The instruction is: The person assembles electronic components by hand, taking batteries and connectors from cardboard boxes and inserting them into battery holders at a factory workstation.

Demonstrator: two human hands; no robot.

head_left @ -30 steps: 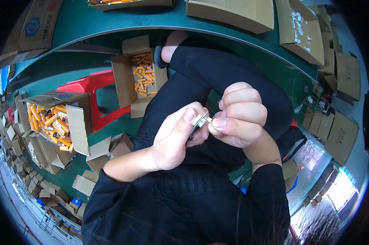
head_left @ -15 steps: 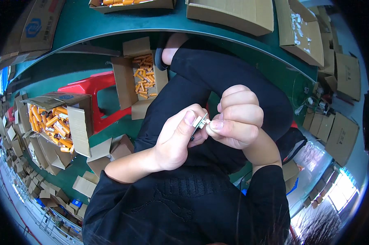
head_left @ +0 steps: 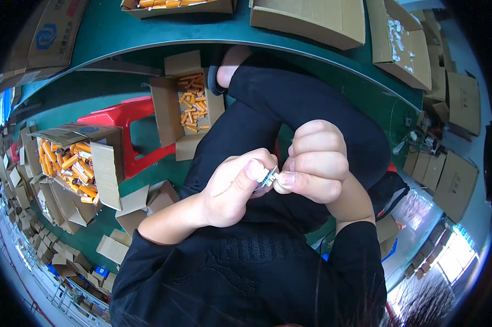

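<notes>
One small flat white-and-dark piece (head_left: 269,177): left hand (head_left: 229,188) clamps it, right hand (head_left: 315,163) pinched together, contents hidden; likely fine handling, next needs steadiness

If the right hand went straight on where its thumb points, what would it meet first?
Probably the small part pinched in the left hand; the right hand points its thumb at it from close by, though depth and contact are unclear.
</notes>
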